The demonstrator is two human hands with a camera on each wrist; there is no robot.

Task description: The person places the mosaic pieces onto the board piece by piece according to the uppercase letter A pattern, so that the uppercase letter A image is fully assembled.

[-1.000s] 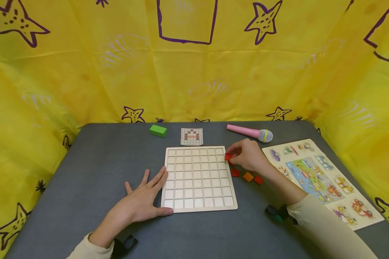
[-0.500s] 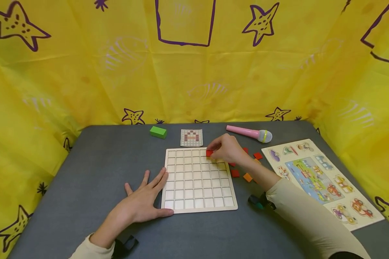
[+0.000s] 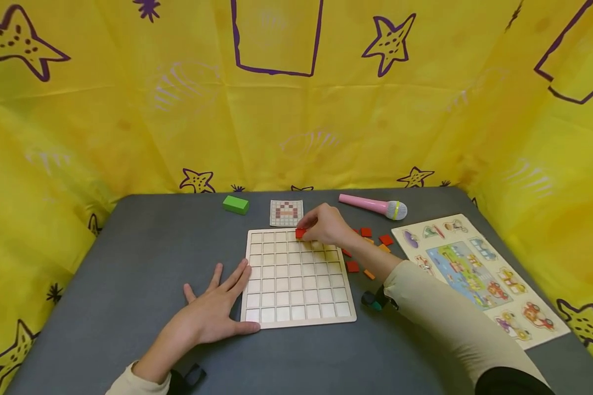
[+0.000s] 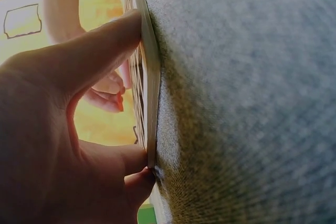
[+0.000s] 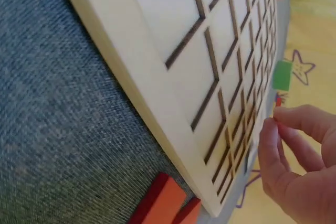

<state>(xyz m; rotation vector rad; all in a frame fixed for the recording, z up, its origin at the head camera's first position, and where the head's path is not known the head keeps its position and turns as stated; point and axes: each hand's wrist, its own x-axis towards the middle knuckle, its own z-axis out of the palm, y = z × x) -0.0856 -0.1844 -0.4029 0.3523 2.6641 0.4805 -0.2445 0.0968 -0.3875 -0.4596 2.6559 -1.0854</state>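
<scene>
Right grip [image 3: 323, 224] is pinching a small red square tile [image 3: 301, 233] at the far row of the pale wooden grid board [image 3: 296, 298]; left grip [image 3: 212, 312], spread, is bracing board edge. Skewed release is risking tile tilting.

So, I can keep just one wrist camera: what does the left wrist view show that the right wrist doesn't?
Only the left wrist view: a purple-outlined rectangle on the yellow curtain, and the left hand close up, thumb against the wooden grid board.
Only the right wrist view: two loose reddish tiles beside the board.
Both: the board, the green block, the curtain and the right hand.
</scene>
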